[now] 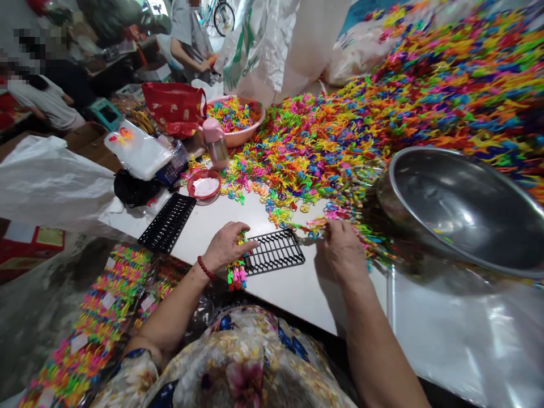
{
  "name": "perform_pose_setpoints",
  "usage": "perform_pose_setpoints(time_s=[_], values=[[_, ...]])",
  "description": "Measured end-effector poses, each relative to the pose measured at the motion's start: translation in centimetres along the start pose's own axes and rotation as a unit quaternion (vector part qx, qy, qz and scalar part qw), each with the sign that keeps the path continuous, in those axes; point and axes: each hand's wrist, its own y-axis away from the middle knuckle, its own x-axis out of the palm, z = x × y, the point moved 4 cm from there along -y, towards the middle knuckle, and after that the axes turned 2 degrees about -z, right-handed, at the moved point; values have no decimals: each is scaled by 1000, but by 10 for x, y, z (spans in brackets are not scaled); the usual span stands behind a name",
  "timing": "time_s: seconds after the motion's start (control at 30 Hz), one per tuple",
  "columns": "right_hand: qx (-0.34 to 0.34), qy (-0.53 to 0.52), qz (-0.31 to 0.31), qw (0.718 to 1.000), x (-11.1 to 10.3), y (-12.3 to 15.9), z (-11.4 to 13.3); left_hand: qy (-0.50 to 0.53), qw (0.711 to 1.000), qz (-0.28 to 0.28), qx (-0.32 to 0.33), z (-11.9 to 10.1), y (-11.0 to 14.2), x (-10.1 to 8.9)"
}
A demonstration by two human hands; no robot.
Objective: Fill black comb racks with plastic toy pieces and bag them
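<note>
A black slotted plastic rack lies on the white tabletop in front of me. My left hand is over its left end, thumb and forefinger apart; the other fingers are partly hidden. Small coloured plastic pieces, pink, green and red, hang in a row below that hand at the rack's left end. To the right of the rack, at the near edge of a big heap of similar pieces, my right hand has its fingertips pinched together. Bright pieces show at those fingertips, too small to make out singly.
A large steel bowl stands tilted at right. Another black rack, a red basket, a pink-lidded bottle and a pink basin are at left. Packed pieces lie below the table. Other people sit and stand at the back.
</note>
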Motion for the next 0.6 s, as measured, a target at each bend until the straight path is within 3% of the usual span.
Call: perform_pose_setpoints(time_s=[0.13, 0.3, 0.47, 0.6], values=[[41, -27, -16, 999, 3, 1, -14, -29, 998, 34, 36, -1, -1, 1], [17, -165, -1, 986, 14, 2, -25, -16, 995, 68, 77, 1, -2, 3], [58, -207, -53, 975, 12, 7, -23, -34, 992, 76, 91, 4, -3, 3], [107, -328, -6, 939, 8, 13, -16, -48, 992, 73, 95, 5, -1, 3]])
